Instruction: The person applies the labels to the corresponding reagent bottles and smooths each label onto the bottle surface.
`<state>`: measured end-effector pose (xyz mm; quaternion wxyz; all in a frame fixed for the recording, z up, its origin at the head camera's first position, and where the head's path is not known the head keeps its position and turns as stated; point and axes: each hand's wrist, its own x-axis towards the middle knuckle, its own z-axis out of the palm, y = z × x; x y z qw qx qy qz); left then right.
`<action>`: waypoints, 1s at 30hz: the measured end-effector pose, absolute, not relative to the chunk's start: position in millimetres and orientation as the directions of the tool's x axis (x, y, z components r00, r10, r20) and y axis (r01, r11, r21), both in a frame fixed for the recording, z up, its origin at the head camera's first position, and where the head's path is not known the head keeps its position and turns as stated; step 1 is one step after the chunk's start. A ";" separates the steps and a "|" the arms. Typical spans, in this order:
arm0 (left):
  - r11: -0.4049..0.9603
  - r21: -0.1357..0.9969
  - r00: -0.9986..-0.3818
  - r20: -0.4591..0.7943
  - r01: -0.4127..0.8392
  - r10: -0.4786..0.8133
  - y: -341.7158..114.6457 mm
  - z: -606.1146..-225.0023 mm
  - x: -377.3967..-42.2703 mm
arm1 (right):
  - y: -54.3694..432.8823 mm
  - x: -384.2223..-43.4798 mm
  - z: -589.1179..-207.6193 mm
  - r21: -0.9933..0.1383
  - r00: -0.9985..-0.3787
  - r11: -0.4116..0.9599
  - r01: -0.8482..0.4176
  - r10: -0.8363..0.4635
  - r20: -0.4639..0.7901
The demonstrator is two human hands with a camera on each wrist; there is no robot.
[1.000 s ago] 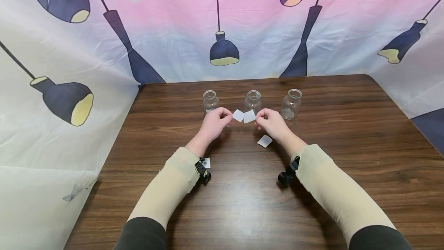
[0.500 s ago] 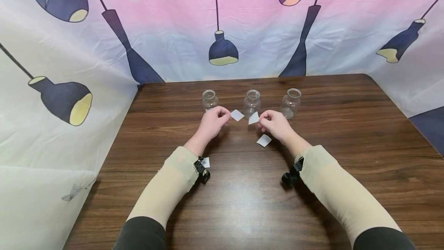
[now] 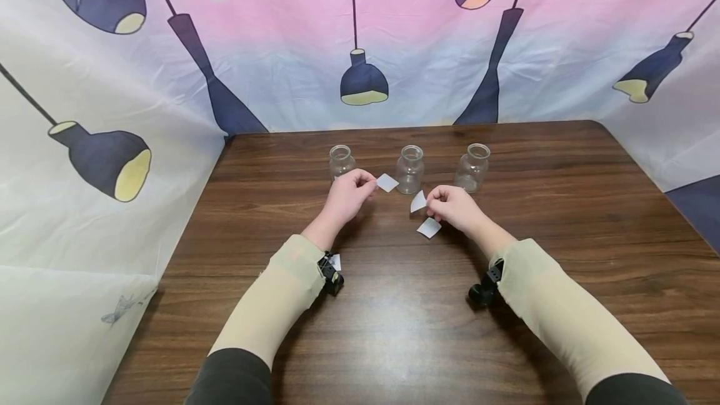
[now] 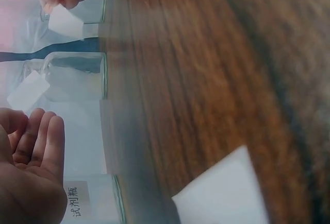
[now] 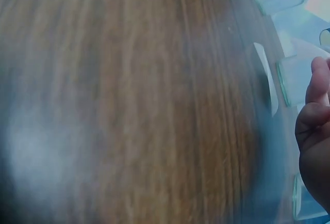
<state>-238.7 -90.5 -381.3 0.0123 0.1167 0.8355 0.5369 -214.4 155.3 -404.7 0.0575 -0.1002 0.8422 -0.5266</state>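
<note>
Between thumb and fingertips my left hand pinches a small white square label, held in front of the middle glass jar. Another white label, slightly curled, is pinched by my right hand lower and to the right. Just below that hand a third label lies on the table. The left jar is partly hidden behind my left hand; its stuck-on printed label shows in the left wrist view. The right jar stands behind my right hand. All three jars are upright and lidless.
One more white label lies on the brown wooden table, partly covered by the left wrist camera. Beyond the table's back edge hangs a curtain printed with lamps.
My right hand has drawn its label rightward and back toward me, apart from the left hand's label, which it overlapped before. My left hand has barely moved.
</note>
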 end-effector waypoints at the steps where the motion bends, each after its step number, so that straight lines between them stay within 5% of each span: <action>1: 0.397 0.901 -0.973 0.102 0.178 0.206 -90.3 -381.3 -239.0 | 156.0 -213.7 -405.1 -0.897 -0.969 0.428 -0.110 -0.247 0.001; 9: 0.372 0.913 -0.974 0.091 0.165 0.208 -88.6 -381.1 -240.8 | 158.8 -205.5 -400.6 -0.854 -0.931 0.485 -0.187 -0.365 -0.004; 30: 0.400 0.896 -0.972 0.116 0.191 0.205 -86.1 -384.1 -242.0 | 173.5 -210.5 -412.9 -0.736 -0.934 0.631 -0.245 -0.356 0.006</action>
